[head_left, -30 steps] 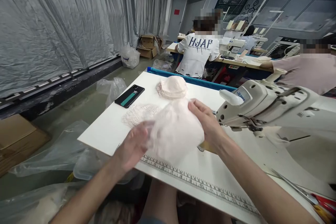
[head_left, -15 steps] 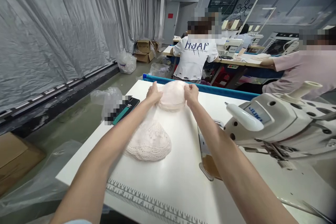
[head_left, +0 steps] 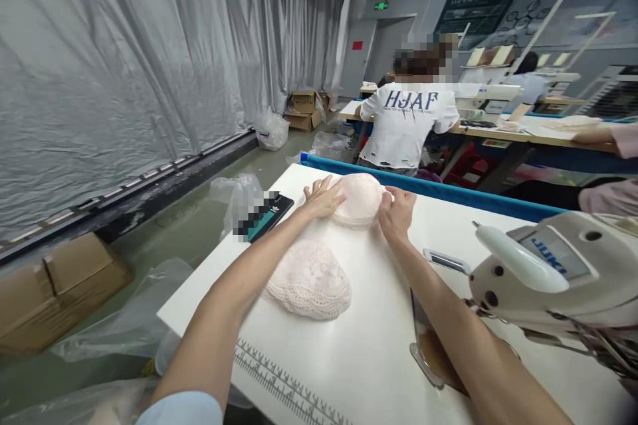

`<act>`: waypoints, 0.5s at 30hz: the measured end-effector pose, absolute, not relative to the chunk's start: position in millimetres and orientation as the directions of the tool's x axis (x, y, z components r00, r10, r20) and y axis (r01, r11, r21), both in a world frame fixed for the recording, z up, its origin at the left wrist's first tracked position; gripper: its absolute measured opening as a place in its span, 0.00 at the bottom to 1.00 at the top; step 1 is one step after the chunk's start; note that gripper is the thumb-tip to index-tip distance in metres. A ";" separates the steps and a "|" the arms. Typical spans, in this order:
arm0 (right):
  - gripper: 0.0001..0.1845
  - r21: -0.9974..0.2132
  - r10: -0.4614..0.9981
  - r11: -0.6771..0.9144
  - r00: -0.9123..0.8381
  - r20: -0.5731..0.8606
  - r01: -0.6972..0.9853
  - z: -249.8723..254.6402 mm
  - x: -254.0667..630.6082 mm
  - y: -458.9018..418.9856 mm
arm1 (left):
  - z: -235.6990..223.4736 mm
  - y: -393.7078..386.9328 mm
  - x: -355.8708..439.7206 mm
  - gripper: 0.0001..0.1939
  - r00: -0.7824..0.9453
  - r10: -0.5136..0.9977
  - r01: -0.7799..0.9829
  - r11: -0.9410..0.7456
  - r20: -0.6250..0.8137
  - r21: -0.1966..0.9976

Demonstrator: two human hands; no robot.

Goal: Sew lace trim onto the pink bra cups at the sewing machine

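A pale pink domed bra cup (head_left: 359, 198) lies near the far edge of the white table, apparently on top of other cups. My left hand (head_left: 323, 199) rests against its left side, fingers spread. At its right edge, my right hand (head_left: 397, 211) pinches the cup's rim between thumb and fingers. Closer to me lies a pile of pale pink lace cups (head_left: 312, 279) with scalloped, perforated edges, just right of my left forearm.
A white sewing machine (head_left: 528, 265) stands at right, its needle plate area partly behind my right forearm. A dark phone (head_left: 272, 218) lies at the table's left edge. Printed ruler marks (head_left: 284, 385) run along the near edge. A co-worker in a white shirt (head_left: 409, 123) sits beyond.
My left hand has gone from gripping the cup's left edge to lying spread against it. The cup has come down onto the table. The head view has turned left.
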State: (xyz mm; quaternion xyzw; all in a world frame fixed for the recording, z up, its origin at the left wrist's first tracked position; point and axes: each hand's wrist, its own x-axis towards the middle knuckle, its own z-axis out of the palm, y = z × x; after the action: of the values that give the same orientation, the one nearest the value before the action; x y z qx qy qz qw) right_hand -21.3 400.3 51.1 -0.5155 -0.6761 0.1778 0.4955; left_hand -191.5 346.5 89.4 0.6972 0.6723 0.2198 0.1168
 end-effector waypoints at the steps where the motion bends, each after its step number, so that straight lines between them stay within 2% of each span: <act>1: 0.15 -0.732 0.855 0.460 -0.027 0.518 0.502 54.3 -20.8 384.8 | 98.2 332.9 -193.2 0.28 0.000 0.983 0.892 -0.083 0.182 0.444; 3: 0.14 -0.686 0.811 0.576 -0.206 0.547 0.445 58.6 -17.9 348.8 | 113.8 297.2 -194.6 0.26 0.050 0.976 0.890 -0.140 0.212 0.434; 5: 0.12 -0.649 0.745 0.664 -0.409 0.527 0.373 60.5 -13.4 311.8 | 122.9 255.0 -192.6 0.18 0.233 0.957 0.825 -0.288 0.173 0.486; 7: 0.11 -0.635 0.691 0.700 -0.534 0.487 0.327 60.7 -8.9 280.5 | 122.8 215.2 -188.1 0.15 0.352 0.927 0.760 -0.362 0.126 0.539; 8: 0.11 -0.635 0.679 0.704 -0.566 0.467 0.319 60.3 -6.9 268.1 | 119.4 199.0 -185.4 0.13 0.368 0.924 0.774 -0.367 0.104 0.516; 10: 0.11 -0.636 0.676 0.699 -0.594 0.437 0.328 59.1 -3.6 250.1 | 108.7 177.2 -180.5 0.09 0.356 0.929 0.794 -0.358 0.101 0.492; 15: 0.11 -0.612 0.685 0.696 -0.603 0.409 0.375 58.3 2.7 223.8 | 90.1 170.4 -182.5 0.06 0.213 0.947 0.717 -0.318 0.239 0.620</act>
State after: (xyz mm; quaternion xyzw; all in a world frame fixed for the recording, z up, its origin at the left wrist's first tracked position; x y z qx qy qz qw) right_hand 2.7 223.8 58.3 -0.3073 -0.8626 0.2400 0.3225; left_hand -182.5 170.4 90.1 0.7545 0.5515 0.2993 0.1924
